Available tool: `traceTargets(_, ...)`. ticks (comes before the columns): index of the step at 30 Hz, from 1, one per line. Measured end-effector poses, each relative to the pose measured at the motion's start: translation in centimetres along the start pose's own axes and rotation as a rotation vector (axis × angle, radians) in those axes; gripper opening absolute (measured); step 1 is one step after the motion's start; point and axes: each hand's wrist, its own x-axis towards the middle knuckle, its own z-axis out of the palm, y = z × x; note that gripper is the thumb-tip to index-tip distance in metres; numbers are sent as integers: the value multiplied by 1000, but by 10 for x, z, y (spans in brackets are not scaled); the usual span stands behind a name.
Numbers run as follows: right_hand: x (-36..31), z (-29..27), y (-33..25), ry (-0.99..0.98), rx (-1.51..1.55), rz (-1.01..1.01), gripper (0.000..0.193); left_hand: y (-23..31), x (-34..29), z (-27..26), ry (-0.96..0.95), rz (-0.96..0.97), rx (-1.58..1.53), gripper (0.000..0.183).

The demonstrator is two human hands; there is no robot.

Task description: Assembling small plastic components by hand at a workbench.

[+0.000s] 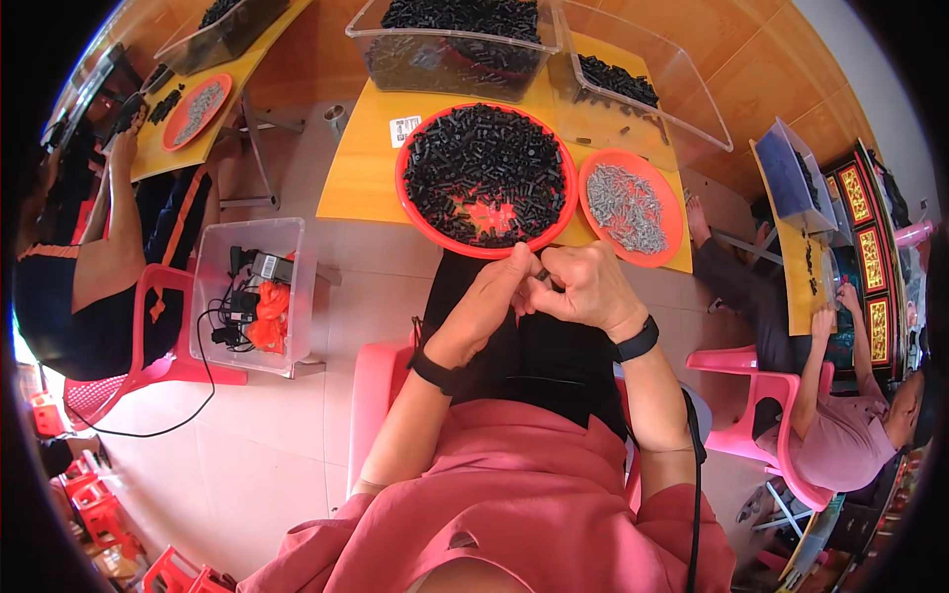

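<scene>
Left grip (pixel 494 289) is closed on a small dark piece (pixel 542 278), held just near of the red basin (pixel 462 246); right grip (pixel 591 287) is pinched onto it too. Probably light, stiff, slippish; best taken by its sides.

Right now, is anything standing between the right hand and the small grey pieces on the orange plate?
Nothing visible stands between the right hand and the small grey pieces; the orange plate has only its low near rim on that side. The red basin sits to the left.
</scene>
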Motion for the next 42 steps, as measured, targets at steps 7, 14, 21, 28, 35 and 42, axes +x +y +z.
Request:
traceTargets(7,5,-10,5,44,107,173,33,1,0,3,117,-33,-5,59)
traceTargets(14,82,-58,45,627,-167,382,35,24,-3,-35,616,230,-172,49)
traceTargets(21,68,19,3,-24,179,294,26,28,-8,-59,741,354,-357,33)
traceTargets(28,72,49,10,-55,23,256,16,24,-4,-56,705,253,-369,23)
traceTargets(35,67,52,6,13,32,241,10,20,-3,-60,685,259,-335,19)
traceTargets(42,75,58,7,-101,-132,255,12,21,-2,-60,674,257,-324,19)
